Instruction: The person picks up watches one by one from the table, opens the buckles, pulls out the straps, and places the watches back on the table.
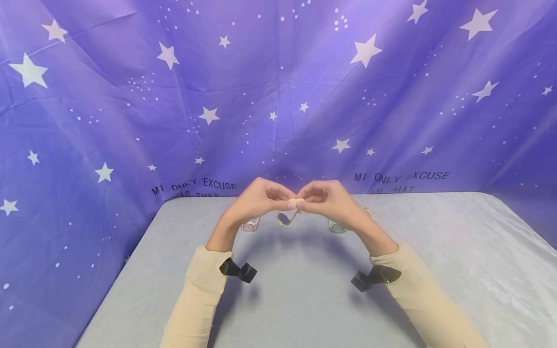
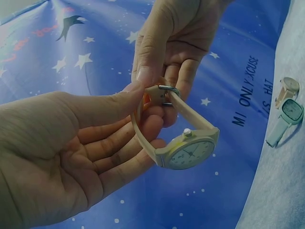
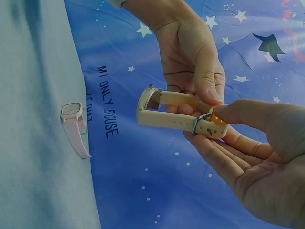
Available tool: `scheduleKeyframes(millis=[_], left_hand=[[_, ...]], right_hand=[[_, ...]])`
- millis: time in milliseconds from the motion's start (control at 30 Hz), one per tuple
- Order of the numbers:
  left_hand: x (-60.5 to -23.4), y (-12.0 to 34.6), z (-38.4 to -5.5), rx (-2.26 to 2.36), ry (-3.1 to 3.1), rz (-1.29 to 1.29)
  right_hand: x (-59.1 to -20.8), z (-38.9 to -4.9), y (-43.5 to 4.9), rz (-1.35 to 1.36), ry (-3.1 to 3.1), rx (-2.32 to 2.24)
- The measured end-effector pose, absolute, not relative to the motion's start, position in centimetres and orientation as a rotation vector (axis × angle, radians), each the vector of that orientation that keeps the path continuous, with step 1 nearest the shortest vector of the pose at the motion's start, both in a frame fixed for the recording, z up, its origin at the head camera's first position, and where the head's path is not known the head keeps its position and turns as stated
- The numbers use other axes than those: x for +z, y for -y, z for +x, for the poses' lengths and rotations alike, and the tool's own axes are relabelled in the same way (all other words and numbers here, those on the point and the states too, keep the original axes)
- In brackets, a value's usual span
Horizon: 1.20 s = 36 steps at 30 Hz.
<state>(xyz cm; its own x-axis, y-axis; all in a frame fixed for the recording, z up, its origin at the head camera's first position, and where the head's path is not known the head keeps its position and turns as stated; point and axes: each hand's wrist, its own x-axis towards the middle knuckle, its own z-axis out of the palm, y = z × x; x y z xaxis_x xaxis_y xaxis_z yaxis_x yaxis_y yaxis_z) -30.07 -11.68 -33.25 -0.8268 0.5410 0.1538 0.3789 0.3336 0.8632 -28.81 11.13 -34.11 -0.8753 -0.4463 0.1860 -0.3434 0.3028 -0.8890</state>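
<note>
Both hands hold a cream wristwatch [image 2: 190, 153] up above the table, its round dial hanging below the fingers in the left wrist view. My left hand [image 1: 256, 199] pinches the strap between thumb and fingers. From the other side, my right hand [image 1: 327, 198] grips the strap beside the metal buckle [image 3: 200, 123], thumb tips almost together. The holed strap [image 3: 176, 120] runs through the buckle, so the watch forms a loop. Part of the strap's end is hidden behind the thumbs.
On the grey-covered table [image 1: 300, 299], a pink watch [image 3: 72, 110] lies left of the held one. A green watch [image 2: 291, 110] and a beige watch [image 2: 290, 85] lie to the right. Behind the table hangs a purple-blue star-patterned cloth [image 1: 278, 87].
</note>
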Motion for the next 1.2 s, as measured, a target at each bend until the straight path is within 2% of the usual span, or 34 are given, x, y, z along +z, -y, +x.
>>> scheduleKeyframes(millis=[1200], left_hand=[[-33.00,11.94,-29.96,1.503,-2.415,0.881]], right_hand=[[-33.89,-28.58,-11.14,-0.733,-2.373,-1.717]])
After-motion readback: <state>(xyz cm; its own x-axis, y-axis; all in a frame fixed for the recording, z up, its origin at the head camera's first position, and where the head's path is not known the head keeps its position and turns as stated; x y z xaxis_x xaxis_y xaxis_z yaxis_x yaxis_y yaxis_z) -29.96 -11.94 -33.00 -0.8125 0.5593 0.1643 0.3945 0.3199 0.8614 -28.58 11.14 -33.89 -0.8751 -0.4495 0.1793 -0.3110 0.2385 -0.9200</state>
